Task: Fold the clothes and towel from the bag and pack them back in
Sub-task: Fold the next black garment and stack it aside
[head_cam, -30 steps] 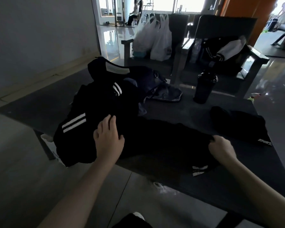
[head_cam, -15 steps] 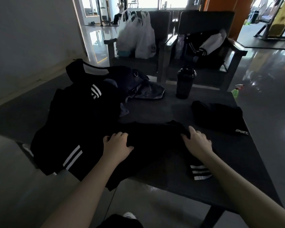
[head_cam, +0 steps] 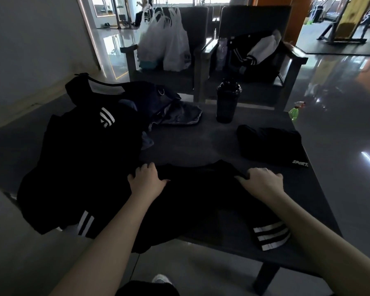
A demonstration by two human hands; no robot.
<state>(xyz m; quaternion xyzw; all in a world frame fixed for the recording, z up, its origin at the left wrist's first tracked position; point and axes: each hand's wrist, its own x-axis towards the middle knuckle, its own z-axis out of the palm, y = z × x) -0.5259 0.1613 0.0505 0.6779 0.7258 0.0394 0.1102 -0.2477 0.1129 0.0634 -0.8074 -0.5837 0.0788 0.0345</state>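
Observation:
A black garment with white stripes (head_cam: 201,201) lies across the near part of the dark table (head_cam: 201,146). My left hand (head_cam: 146,181) grips its far edge at the left, fingers curled into the cloth. My right hand (head_cam: 263,181) grips the same far edge at the right. A second black striped garment (head_cam: 83,157) lies heaped at the table's left, hanging over the edge. A folded black piece marked SPORT (head_cam: 269,146) sits at the right. The dark bag (head_cam: 150,97) lies open at the back left with grey cloth (head_cam: 179,116) spilling out.
A black shaker bottle (head_cam: 228,100) stands at the back of the table. Behind it are two dark armchairs, one with white plastic bags (head_cam: 165,43), the other with a black-and-white jacket (head_cam: 256,52). A green spray bottle (head_cam: 295,111) stands on the floor at the right.
Both hands have slid away from me along the black garment to its far edge and now grip it; the right hand moved from the striped hem up to that edge.

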